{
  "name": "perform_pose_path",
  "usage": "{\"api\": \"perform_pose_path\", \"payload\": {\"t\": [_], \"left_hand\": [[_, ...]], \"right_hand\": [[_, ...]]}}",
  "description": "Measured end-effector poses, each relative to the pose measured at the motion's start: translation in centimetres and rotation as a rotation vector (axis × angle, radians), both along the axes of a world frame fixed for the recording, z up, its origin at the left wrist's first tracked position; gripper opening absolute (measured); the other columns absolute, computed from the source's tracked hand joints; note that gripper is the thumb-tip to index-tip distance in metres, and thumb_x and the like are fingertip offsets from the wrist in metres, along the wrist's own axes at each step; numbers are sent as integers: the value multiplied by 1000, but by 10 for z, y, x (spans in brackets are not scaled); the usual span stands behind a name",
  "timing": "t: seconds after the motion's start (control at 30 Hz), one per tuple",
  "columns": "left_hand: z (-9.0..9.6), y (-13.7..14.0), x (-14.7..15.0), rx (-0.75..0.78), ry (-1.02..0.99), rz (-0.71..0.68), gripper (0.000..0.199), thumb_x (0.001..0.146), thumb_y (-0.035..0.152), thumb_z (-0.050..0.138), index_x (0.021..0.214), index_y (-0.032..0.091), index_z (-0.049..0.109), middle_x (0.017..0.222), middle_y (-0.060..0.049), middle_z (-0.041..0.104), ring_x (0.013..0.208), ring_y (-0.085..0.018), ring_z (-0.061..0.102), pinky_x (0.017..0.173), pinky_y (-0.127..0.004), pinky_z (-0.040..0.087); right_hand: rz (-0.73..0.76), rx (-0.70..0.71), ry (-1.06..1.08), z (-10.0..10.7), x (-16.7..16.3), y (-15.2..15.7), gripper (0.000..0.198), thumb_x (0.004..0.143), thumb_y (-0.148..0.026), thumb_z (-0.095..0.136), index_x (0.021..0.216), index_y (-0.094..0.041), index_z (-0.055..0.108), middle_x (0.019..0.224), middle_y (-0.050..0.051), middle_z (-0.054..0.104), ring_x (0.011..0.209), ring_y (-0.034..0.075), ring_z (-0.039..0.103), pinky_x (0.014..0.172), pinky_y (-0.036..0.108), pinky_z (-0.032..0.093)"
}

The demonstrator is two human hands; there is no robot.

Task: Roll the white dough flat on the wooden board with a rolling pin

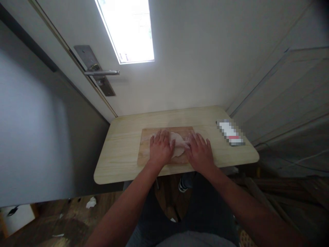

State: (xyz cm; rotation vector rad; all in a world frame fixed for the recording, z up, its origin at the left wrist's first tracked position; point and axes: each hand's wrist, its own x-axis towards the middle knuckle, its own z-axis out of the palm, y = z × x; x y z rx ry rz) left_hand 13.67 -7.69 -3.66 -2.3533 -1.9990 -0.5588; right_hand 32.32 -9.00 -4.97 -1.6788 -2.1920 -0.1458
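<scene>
On the cutting board [143, 152], between the two hands, lies a flattened piece of pale dough [178, 151], reaching toward the left hand's thumb and the right hand's inner edge. Both the left hand [161, 147] and the right hand [199, 151] are palm down with fingers stretched forward; I cannot tell whether either closes on anything beneath it. The dough looks thin and off-white, with a rounded near edge; a narrow, paler band crosses it, too blurred to tell as fold or separate piece. Left of the board, the wooden table [118, 147] runs on to a rounded corner; right of the board it extends to a pixelated object [230, 133]. Beyond the board, a strip of tabletop meets the door [180, 85]; nearer the wearer, only a narrow margin separates board from table edge.
</scene>
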Motion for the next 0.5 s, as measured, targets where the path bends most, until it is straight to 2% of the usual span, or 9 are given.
{"api": "perform_pose_path", "payload": {"t": [0.1,0.2,0.37,0.5], "left_hand": [[-3,-12,-1,10,-2,-13,55,102,47,31,148,20,41,155,-9,44,147,-26,29,120,-51,21],[-2,-6,-1,7,11,-9,54,102,47,29,147,20,42,155,-8,43,148,-25,28,121,-52,19],[4,29,-2,-37,55,-30,51,103,48,24,141,28,52,155,-5,45,146,-29,32,118,-57,21],[4,61,-3,-77,81,-8,54,102,51,23,143,29,49,155,-5,44,143,-31,34,116,-59,23]], "right_hand": [[-5,11,19,-4,1,-14,55,103,-44,33,148,-15,40,155,15,41,143,31,33,113,56,25],[-22,15,16,-8,0,-9,56,103,-45,32,149,-14,40,155,15,41,144,31,32,114,56,23],[-39,-20,-12,-6,-3,30,55,103,-45,29,146,-14,44,153,14,44,141,32,35,114,58,21],[-70,-44,-37,0,-7,62,53,103,-48,26,139,-19,54,150,11,49,140,33,36,113,60,19]]}}
